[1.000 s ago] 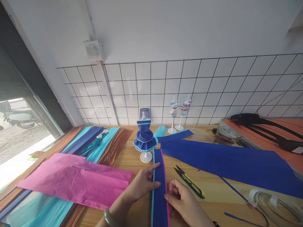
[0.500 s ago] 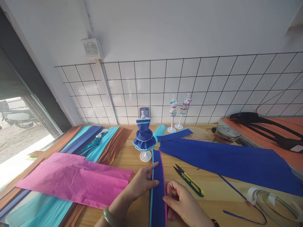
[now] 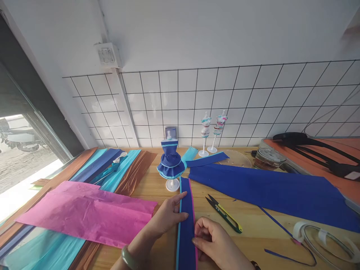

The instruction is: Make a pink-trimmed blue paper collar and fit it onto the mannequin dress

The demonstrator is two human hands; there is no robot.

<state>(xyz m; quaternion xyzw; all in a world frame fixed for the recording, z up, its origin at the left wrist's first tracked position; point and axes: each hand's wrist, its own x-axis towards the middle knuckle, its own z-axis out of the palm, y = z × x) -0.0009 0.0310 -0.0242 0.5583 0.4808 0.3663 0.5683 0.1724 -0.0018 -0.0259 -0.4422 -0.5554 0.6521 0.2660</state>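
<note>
Strip runs from the table's near edge toward the wall; your left hand presses its left edge with fingers spread, right hand pinches its right edge.

Wooden tabletop, pink tissue sheet at left, teal, blue and brown sheets behind it, small mannequin in a blue dress, two bare mini mannequins, yellow-handled snips, wide blue sheet, tape roll, black hangers, wire grid on the wall.

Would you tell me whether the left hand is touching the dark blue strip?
Touching: the head view shows the left hand with fingertips on the dark blue strip.
</note>
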